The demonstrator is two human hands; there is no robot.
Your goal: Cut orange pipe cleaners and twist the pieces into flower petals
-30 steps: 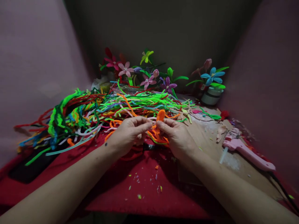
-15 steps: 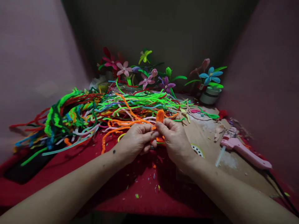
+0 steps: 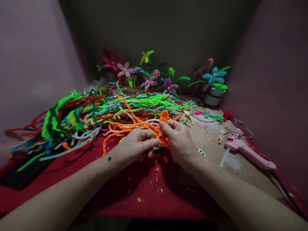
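Observation:
My right hand (image 3: 179, 139) pinches an orange pipe cleaner petal (image 3: 164, 115) between thumb and forefinger; its rounded, folded tip stands up above the fingers. Just to the left, my left hand (image 3: 138, 144) has its thumb pressed against its curled fingers. Whatever lies in that pinch is too small or hidden to make out. Loose orange pipe cleaners (image 3: 131, 109) stretch behind both hands, at the front of a big multicoloured pile of pipe cleaners (image 3: 144, 102).
A pink glue gun (image 3: 250, 152) rests on a brown board (image 3: 209, 141) at the right. Pipe cleaner flowers (image 3: 125, 69) stand along the back, a blue one (image 3: 214, 77) above a jar (image 3: 214, 97). A black flat object (image 3: 26, 175) lies at left on the red cloth (image 3: 115, 199).
My left hand has drawn away a little to the left and down from my right hand, opening a gap between them. My right hand still pinches the orange petal.

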